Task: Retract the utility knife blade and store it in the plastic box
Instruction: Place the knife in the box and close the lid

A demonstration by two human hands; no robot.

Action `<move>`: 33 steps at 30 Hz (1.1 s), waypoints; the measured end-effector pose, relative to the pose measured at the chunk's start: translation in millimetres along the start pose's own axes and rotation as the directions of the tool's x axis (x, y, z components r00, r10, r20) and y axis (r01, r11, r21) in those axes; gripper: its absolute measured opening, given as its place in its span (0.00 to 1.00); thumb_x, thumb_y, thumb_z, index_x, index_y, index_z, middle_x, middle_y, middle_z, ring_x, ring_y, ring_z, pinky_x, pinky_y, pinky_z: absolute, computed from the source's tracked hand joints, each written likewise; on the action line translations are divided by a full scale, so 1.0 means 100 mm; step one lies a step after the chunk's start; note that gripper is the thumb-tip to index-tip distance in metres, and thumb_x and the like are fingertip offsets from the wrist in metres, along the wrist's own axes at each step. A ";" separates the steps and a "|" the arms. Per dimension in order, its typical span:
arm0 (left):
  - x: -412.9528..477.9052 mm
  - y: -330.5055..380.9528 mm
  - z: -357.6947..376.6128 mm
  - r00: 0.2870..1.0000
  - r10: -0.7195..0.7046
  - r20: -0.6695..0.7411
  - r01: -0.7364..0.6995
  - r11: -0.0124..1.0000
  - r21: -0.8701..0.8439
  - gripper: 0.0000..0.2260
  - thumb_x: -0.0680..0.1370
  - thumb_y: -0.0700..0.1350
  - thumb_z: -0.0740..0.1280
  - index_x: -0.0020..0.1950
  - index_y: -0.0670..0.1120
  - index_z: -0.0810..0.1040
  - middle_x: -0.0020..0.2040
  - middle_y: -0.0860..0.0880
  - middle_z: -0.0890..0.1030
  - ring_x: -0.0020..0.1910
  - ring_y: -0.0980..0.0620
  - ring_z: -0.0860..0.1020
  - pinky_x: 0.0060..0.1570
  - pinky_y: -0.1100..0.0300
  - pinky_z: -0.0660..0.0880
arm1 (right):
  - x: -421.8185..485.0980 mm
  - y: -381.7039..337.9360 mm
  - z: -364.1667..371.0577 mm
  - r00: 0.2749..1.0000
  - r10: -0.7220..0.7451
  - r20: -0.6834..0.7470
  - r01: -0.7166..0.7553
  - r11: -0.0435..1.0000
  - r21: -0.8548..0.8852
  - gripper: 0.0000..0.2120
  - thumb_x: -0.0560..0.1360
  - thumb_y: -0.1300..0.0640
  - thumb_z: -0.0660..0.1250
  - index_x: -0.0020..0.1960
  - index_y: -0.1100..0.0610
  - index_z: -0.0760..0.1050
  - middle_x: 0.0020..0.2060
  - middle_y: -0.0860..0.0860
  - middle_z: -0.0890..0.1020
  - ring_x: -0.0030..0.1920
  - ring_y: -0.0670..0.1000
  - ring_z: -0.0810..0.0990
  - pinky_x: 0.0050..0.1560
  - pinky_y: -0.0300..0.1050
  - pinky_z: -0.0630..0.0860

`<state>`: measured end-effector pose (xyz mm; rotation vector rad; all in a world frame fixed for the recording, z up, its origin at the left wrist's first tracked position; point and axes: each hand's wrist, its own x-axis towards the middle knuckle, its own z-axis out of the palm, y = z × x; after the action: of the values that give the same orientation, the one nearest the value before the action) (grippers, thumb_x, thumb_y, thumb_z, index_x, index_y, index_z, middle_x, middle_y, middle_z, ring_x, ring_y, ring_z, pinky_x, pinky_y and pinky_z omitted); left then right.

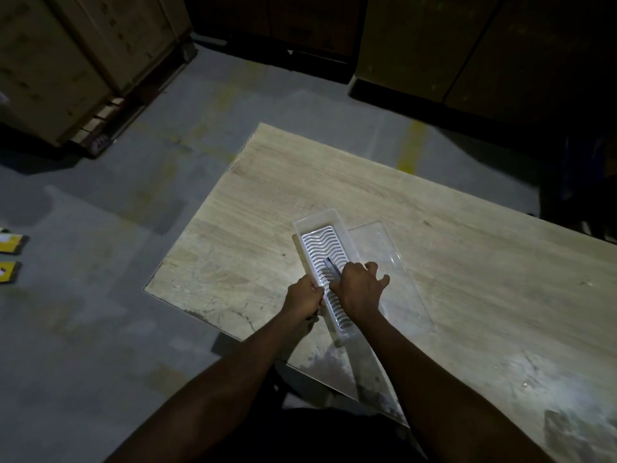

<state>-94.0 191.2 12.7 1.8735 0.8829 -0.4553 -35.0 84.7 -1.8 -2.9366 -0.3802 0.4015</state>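
A long clear plastic box (309,227) with a wavy ribbed floor lies on the wooden table (434,235). My left hand (304,297) grips the box's left rim near its middle. My right hand (359,289) is over the box, fingers curled around the dark utility knife (332,265), whose narrow tip pokes out beyond my fingers and sits low inside the box. Most of the knife is hidden under my hand, so I cannot tell whether the blade is out. The clear lid (390,262) lies flat just right of the box.
The table's left corner and near edge drop off to a grey concrete floor (100,295). Cardboard cartons on a pallet (66,61) stand at the far left, more cartons (467,45) at the far right. Yellow packets (10,252) lie on the floor at the left edge.
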 end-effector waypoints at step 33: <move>0.01 -0.05 0.06 0.999 -0.026 -0.022 0.024 0.994 -0.104 0.03 0.78 0.43 0.63 0.45 0.45 0.71 0.40 0.41 0.82 0.30 0.46 0.78 0.26 0.59 0.75 | -0.02 0.62 -0.36 0.982 0.011 -0.189 0.009 0.995 0.103 0.18 0.73 0.43 0.63 0.55 0.54 0.78 0.51 0.54 0.83 0.54 0.59 0.77 0.53 0.55 0.73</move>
<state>-96.6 186.9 6.5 1.7775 0.9292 -0.3956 -12.3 21.2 21.5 -2.8415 -0.3219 0.1354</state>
